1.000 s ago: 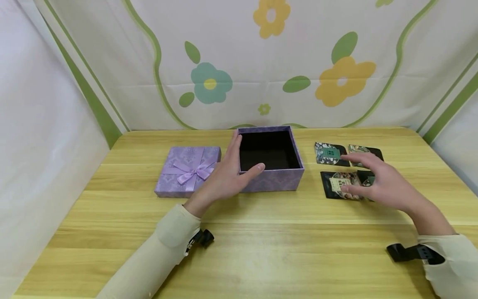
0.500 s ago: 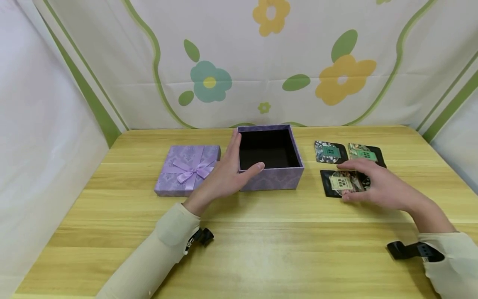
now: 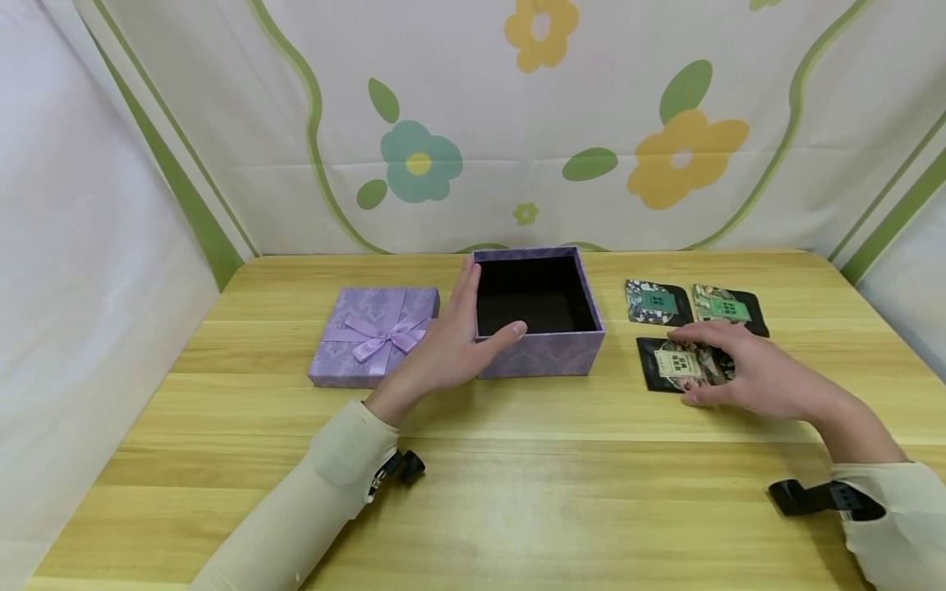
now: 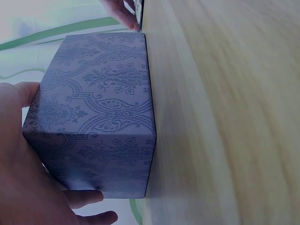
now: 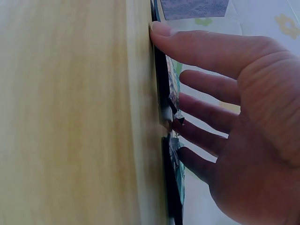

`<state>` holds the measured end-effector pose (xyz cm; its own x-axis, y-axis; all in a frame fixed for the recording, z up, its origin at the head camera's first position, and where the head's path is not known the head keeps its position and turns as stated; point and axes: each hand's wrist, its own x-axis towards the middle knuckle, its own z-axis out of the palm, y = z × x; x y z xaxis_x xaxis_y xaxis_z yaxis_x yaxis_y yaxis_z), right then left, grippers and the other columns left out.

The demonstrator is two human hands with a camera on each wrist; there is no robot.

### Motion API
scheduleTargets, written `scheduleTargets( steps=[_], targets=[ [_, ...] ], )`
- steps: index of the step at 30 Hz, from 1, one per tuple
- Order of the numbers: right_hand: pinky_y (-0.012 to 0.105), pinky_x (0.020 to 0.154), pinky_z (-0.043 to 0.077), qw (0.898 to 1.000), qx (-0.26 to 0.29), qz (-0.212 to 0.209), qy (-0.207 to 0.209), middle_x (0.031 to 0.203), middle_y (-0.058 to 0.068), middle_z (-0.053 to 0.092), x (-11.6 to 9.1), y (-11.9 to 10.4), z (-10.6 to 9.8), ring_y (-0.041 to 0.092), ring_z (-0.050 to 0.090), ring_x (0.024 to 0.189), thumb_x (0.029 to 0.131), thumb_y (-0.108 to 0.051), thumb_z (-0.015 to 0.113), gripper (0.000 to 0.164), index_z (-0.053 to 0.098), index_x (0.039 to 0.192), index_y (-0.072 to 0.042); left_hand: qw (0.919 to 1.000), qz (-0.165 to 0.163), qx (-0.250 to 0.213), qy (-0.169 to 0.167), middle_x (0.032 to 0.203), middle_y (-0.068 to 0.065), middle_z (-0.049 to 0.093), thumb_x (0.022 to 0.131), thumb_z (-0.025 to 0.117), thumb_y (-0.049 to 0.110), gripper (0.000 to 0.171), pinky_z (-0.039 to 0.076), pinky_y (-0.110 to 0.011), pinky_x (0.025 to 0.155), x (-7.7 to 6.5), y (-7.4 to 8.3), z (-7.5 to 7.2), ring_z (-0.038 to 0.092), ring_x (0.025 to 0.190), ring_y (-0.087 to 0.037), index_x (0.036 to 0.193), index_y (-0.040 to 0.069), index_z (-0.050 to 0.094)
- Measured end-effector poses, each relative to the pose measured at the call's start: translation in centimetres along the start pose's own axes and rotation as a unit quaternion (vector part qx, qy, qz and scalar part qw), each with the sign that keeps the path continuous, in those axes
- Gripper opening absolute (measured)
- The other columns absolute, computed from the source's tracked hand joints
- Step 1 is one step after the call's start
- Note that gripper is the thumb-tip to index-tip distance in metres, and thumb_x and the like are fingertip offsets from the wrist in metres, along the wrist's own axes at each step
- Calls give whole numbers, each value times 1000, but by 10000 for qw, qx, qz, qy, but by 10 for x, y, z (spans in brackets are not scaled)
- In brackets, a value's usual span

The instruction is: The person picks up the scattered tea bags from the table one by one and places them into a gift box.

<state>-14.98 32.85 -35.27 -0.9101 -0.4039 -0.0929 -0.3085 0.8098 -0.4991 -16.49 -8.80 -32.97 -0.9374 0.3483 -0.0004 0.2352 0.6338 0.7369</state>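
While touching the box (image 3: 550,358) with a straight-fingered left hand (image 3: 449,345) in head view, spans with the right hand (image 3: 754,373) a packet (image 3: 674,364) partly beneath it; cannot tell whether gripping. From left wrist, brackets box's corner with thumb and fingers. From right wrist, puts thumb to packet's edge.

Box (image 3: 541,355) matt paper; bow (image 3: 384,337) satiny cloth; sachets (image 3: 676,365) smooth, plastic-looking; table (image 3: 532,492) wood, faint sheen; backdrop (image 3: 488,90) cloth.
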Motion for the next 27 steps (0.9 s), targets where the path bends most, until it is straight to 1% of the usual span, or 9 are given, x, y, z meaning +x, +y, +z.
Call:
scheduleTargets(
  steps=[4, 11, 14, 22, 27],
  targets=[
    [79, 106, 31, 10000, 1, 0, 14, 163, 25, 42, 0, 0, 1, 59, 27, 151, 85, -42, 90, 83, 54, 155, -17, 10000, -14, 2, 9, 172, 23, -25, 97, 54, 75, 110, 9, -69, 130, 0, 0, 0, -2, 168, -22, 171, 28, -14],
    [74, 104, 37, 9997, -67, -164, 169, 156, 23, 49, -1, 0, 3, 51, 39, 145, 86, -37, 90, 76, 58, 151, -16, 10000, -8, 33, 2, 172, 23, -25, 97, 54, 75, 111, 8, -69, 130, 0, 0, 1, -3, 167, -21, 171, 27, -14],
    [72, 104, 38, 9994, -107, -240, 224, 153, 21, 51, -1, 0, 3, 49, 41, 143, 86, -36, 90, 73, 59, 149, -16, 10000, -5, 39, 8, 172, 23, -25, 97, 54, 75, 111, 8, -69, 130, 0, 1, 0, -3, 167, -21, 171, 27, -13],
    [73, 105, 37, 9993, -109, -274, 242, 154, 21, 50, -1, -1, 2, 50, 41, 143, 88, -41, 88, 71, 59, 149, -18, 10000, 23, 43, 17, 172, 22, -25, 97, 53, 76, 111, 10, -68, 130, 0, 0, 0, 0, 168, -22, 171, 28, -14],
    [75, 105, 37, 9994, -90, -233, 255, 158, 25, 45, 0, -3, 1, 54, 41, 144, 89, -43, 87, 71, 59, 150, -18, 10000, 11, 38, 14, 172, 23, -25, 97, 53, 76, 111, 10, -67, 131, 0, -1, 0, -1, 167, -22, 170, 28, -15]
  ],
)
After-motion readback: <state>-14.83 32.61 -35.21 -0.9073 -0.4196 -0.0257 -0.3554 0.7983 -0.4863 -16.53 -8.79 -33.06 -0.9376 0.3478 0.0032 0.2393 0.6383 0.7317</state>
